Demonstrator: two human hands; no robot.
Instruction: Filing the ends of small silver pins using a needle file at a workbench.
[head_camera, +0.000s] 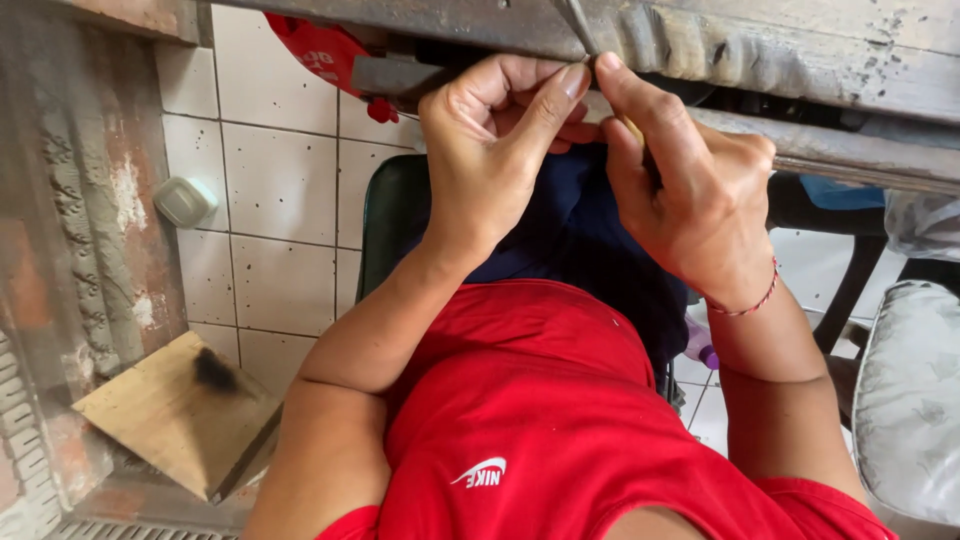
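The shirt (540, 420) was bright red with a small white mark on the chest. The shorts (590, 240) were dark navy. A thin red string bracelet (750, 300) circled the right wrist. The wooden beam (800, 50) was weathered grey-brown with dark specks and carved ridges. The floor tiles (280, 190) were off-white, speckled with dark dots, and had grey joints. The wooden board (170, 420) was pale tan with a black scorch mark. The chair (385, 220) was dark green. A carved post (80, 220) showed reddish brown with grey and white patches.
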